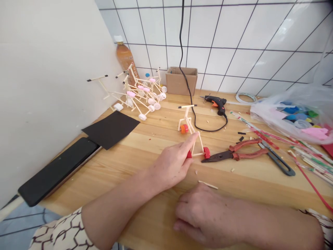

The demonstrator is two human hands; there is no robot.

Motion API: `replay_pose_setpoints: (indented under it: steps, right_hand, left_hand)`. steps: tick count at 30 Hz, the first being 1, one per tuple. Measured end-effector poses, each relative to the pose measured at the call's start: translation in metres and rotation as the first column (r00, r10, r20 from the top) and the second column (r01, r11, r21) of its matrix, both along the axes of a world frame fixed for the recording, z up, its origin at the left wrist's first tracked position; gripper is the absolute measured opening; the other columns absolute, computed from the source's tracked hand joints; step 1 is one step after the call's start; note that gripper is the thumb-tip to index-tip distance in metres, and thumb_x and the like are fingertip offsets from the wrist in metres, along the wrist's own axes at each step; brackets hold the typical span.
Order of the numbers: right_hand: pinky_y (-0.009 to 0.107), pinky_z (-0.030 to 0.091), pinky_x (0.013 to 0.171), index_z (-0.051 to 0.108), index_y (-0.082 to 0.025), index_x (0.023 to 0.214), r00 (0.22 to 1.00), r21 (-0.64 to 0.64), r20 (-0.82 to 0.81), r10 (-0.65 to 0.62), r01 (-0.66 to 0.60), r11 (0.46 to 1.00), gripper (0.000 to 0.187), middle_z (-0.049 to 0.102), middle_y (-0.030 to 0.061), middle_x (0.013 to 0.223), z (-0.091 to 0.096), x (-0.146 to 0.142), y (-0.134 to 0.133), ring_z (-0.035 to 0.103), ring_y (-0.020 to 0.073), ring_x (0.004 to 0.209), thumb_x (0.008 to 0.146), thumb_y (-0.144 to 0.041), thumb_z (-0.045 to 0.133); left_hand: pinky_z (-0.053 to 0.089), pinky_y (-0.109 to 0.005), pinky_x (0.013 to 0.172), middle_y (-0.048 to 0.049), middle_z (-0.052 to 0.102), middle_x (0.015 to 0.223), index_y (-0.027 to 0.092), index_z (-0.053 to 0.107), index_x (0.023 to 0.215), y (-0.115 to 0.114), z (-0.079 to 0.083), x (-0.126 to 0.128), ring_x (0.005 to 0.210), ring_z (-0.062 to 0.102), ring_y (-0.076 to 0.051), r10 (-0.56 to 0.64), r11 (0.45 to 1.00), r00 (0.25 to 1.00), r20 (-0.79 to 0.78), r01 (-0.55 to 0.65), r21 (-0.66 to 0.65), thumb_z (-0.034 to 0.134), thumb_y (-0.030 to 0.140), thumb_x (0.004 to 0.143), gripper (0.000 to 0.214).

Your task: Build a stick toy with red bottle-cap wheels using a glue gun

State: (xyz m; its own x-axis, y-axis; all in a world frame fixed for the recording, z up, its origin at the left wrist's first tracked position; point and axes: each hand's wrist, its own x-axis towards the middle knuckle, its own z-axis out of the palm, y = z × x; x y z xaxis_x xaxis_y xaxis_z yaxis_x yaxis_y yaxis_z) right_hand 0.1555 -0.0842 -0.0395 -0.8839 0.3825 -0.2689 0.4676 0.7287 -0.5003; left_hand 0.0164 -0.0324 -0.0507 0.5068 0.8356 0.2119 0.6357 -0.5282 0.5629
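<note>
A small tricycle model [191, 133] made of wooden sticks, with an orange front wheel and two red cap wheels, stands on the wooden table [145, 139]. My left hand [173, 163] reaches to it, the index finger stretched out along its frame and the thumb at the left red wheel, the other fingers curled. My right hand [205, 215] rests palm down near the table's front edge, fingers loosely bent, holding nothing that I can see. A short wooden stick [208, 184] lies just beyond its knuckles.
Red-handled pliers [234, 154] and scissors [275, 158] lie to the right. A black glue gun [217, 103] and its cord sit behind. Several finished stick models [142, 95], a bottle [125, 60] and a cardboard box [180, 80] stand at the back. Black paper [110, 129], a phone [58, 170], a plastic bag [293, 114] and straws [309, 156] are also there.
</note>
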Motion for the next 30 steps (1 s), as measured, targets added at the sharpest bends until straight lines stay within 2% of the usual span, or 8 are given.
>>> replay_pose_setpoints:
  steps: [15,21,30]
  right_hand:
    - [0.026,0.034,0.051,0.065,-0.016,0.072,1.0,0.016,-0.005,-0.003,0.004,1.0,0.029,0.07,0.0037,0.068,0.0014,0.0004,0.0005,0.056,0.0119,0.052,0.086,-0.032,0.046]
    - [0.026,0.035,0.052,0.065,-0.016,0.072,1.0,0.027,-0.024,-0.006,0.006,1.0,0.028,0.069,0.0039,0.068,-0.0006,0.0001,-0.0007,0.056,0.0116,0.052,0.085,-0.032,0.046]
    - [0.026,0.036,0.052,0.065,-0.016,0.072,1.0,0.031,-0.02,-0.006,0.006,1.0,0.028,0.07,0.003,0.068,-0.0006,0.0005,-0.0012,0.058,0.0127,0.054,0.085,-0.032,0.046]
  left_hand:
    - [0.05,-0.031,0.071,-0.0051,0.065,0.096,0.021,0.021,0.14,-0.0002,0.0004,0.0003,0.08,0.062,-0.018,0.009,0.999,1.0,-0.02,-0.01,-0.033,0.051,0.01,0.078,0.071]
    - [0.05,-0.032,0.074,-0.0062,0.065,0.099,0.021,0.021,0.14,-0.0003,0.0014,0.0002,0.085,0.062,-0.019,0.007,0.999,1.0,-0.021,-0.007,-0.032,0.05,0.01,0.078,0.07]
    - [0.05,-0.03,0.07,-0.0046,0.064,0.095,0.021,0.02,0.14,0.0002,-0.0001,-0.0004,0.078,0.061,-0.017,-0.01,1.0,1.0,0.004,0.01,-0.012,0.049,0.009,0.078,0.07]
